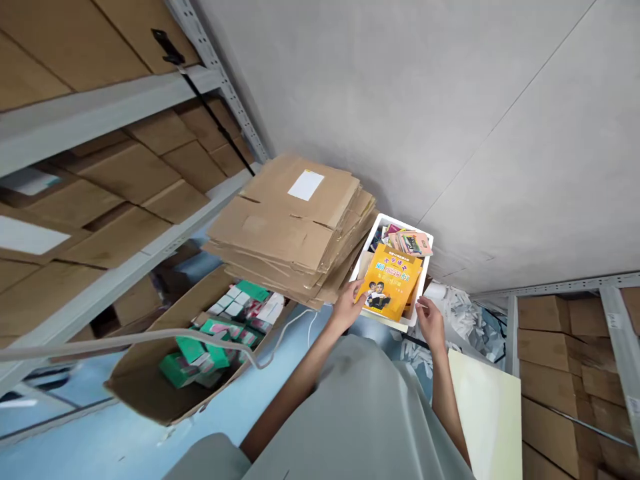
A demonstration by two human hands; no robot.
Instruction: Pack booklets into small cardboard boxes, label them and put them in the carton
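A white plastic bin with books in it stands in front of me, beside a stack of cardboard. On top lies a yellow-orange book with two children pictured on its cover. My left hand is closed on this book's lower left edge. At the bin's right rim is my right hand, its fingers bent and drawn together at the tips; what they pinch, if anything, is too small to make out. Smaller booklets lie behind the yellow book, partly covering others.
Flattened cardboard boxes are piled left of the bin. An open carton holds green and white small boxes. A pale cable crosses the carton. Shelves with cartons flank both sides. White paper scraps and a cream panel are at right.
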